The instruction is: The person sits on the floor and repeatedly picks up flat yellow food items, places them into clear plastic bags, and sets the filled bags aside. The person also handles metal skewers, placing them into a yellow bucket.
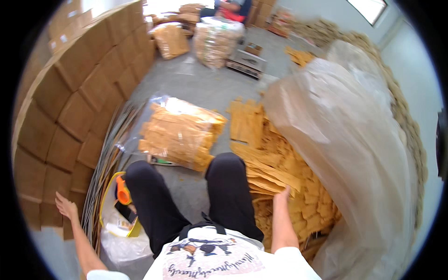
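Note:
My right hand grips the near end of a sheaf of flat yellow-orange strips, fingertips partly hidden. Below and around it lies a wide pile of the same strips. Out to the left, my left hand is open and holds nothing, fingers apart, near the wall of cardboard boxes. In front of my knees lies a clear plastic bag packed with similar strips.
Stacked cardboard boxes line the left, with long thin rods beside them. A yellow-rimmed bucket holds an orange-handled tool. Large plastic sheeting covers the right. Farther off are a filled bag, a metal scale and a person.

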`<state>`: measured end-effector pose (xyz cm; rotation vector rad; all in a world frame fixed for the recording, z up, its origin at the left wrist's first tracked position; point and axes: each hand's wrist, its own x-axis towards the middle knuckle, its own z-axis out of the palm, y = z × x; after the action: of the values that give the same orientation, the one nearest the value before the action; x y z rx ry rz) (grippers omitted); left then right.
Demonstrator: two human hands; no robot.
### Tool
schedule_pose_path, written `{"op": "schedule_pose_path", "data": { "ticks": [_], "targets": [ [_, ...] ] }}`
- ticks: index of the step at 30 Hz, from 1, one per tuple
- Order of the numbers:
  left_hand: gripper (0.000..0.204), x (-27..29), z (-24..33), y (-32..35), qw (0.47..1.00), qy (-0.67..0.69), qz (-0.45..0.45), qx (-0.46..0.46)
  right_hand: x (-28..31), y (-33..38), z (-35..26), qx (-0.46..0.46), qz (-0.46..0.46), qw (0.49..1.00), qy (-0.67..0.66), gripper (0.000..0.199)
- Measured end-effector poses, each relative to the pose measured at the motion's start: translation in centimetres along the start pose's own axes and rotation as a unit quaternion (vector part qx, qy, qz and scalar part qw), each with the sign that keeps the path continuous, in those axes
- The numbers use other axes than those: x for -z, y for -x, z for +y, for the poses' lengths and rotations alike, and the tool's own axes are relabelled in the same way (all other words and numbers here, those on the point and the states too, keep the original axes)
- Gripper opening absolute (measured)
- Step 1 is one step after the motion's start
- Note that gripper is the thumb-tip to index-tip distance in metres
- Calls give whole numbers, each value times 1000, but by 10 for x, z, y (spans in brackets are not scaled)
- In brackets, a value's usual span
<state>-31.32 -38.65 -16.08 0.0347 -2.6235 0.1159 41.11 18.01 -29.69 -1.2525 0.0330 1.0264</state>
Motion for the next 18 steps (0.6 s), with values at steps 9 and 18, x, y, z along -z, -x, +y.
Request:
{"op": "schedule_pose_path", "data": {
  "ticks": [9,18],
  "targets": [
    [75,35,122,-5,878,406,-37,-251,-20,51,-18,-7,230,967,107,45],
    [58,197,252,33,704,598,-207,-321,18,66,-61,156,-50,982,97,45]
  ]
}}
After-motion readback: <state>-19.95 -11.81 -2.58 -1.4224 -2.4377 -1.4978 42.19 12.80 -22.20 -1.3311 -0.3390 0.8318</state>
